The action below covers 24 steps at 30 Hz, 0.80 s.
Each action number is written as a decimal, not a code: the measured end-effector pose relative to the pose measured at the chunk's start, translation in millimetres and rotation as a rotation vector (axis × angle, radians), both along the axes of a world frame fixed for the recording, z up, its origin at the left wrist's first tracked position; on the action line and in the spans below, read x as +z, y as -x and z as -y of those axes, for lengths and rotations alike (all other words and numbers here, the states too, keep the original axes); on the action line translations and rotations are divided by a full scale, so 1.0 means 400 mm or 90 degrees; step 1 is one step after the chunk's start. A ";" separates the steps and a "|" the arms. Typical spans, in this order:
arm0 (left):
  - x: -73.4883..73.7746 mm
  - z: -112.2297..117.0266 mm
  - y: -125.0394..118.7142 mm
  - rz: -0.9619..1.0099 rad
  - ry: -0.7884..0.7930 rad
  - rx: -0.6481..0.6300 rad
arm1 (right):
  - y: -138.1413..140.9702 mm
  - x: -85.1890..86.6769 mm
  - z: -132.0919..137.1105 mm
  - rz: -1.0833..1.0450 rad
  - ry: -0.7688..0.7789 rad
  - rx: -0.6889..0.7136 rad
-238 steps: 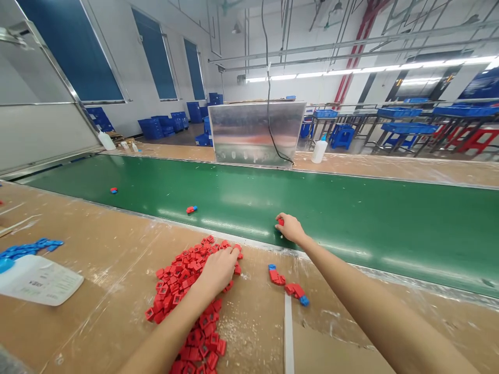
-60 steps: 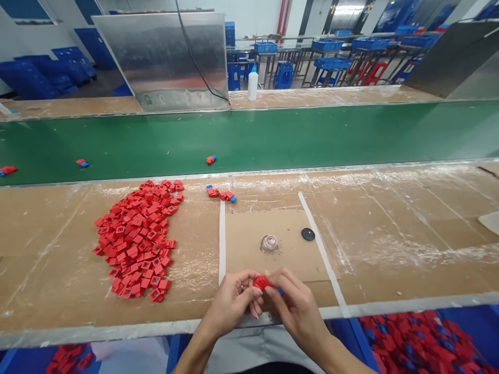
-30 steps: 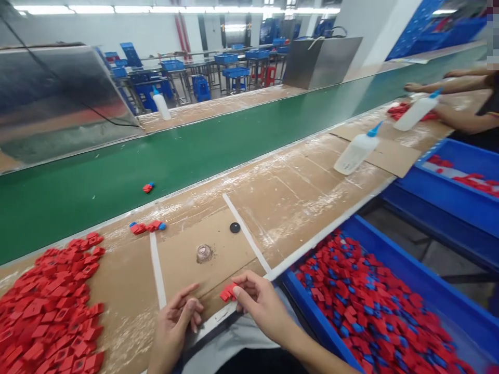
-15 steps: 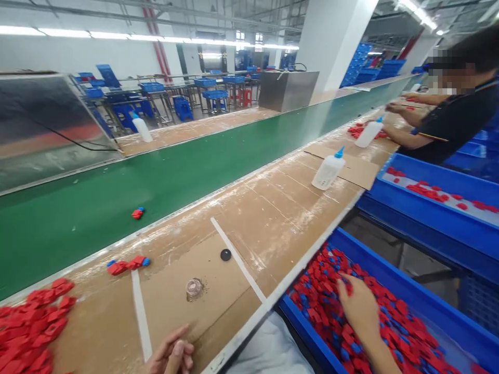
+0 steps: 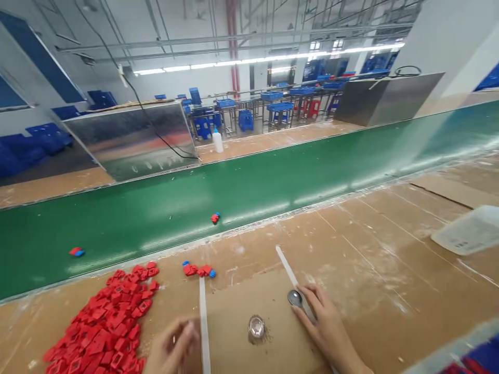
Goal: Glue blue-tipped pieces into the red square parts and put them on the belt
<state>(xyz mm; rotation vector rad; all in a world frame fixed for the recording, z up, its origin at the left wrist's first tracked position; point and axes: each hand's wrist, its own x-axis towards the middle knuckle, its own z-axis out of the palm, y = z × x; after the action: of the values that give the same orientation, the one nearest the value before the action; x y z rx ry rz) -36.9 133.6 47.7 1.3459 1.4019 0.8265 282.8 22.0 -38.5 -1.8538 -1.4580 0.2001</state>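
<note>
My right hand (image 5: 325, 324) is over the cardboard work area, thumb and forefinger closed at the edges of a dark, shiny round piece (image 5: 295, 297). Whether its other fingers hold anything is hidden. My left hand (image 5: 173, 343) has its fingers curled together and is slightly blurred; I cannot make out what is in it, if anything. It is beside a pile of red plastic pieces (image 5: 105, 322). Between the hands, a shiny round fixture (image 5: 257, 327) sits on the cardboard. Red pieces with blue ends (image 5: 198, 270) lie just beyond the left white strip (image 5: 203, 317).
A green conveyor belt (image 5: 265, 182) runs across, carrying a red-and-blue piece (image 5: 215, 217) and another one (image 5: 77, 252). A translucent bottle (image 5: 470, 231) lies in view at right. A blue bin (image 5: 483, 358) shows at the lower right corner. Metal boxes (image 5: 136, 140) stand beyond the belt.
The view has swung left. My right hand has left the bin of red and blue pieces and come to the dark round piece. My left hand is now nearer the red pile.
</note>
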 end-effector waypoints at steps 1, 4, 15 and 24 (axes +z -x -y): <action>0.031 -0.078 -0.018 -0.073 -0.095 -0.050 | -0.004 -0.010 0.001 0.006 -0.009 -0.009; 0.081 -0.324 -0.129 -0.301 -0.278 -0.149 | -0.011 -0.017 0.002 0.015 -0.013 -0.009; -0.020 -0.662 -0.410 -0.491 -0.304 -0.303 | -0.003 0.011 0.001 0.018 -0.006 -0.014; -0.016 -0.476 -0.301 -0.521 -0.323 -0.367 | -0.012 0.024 0.017 0.038 -0.019 0.052</action>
<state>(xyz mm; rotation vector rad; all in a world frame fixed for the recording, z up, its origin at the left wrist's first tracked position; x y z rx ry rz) 83.7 324.1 41.2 2.5191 1.2807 0.2223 287.6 15.3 -28.9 -1.7924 -1.5700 0.1639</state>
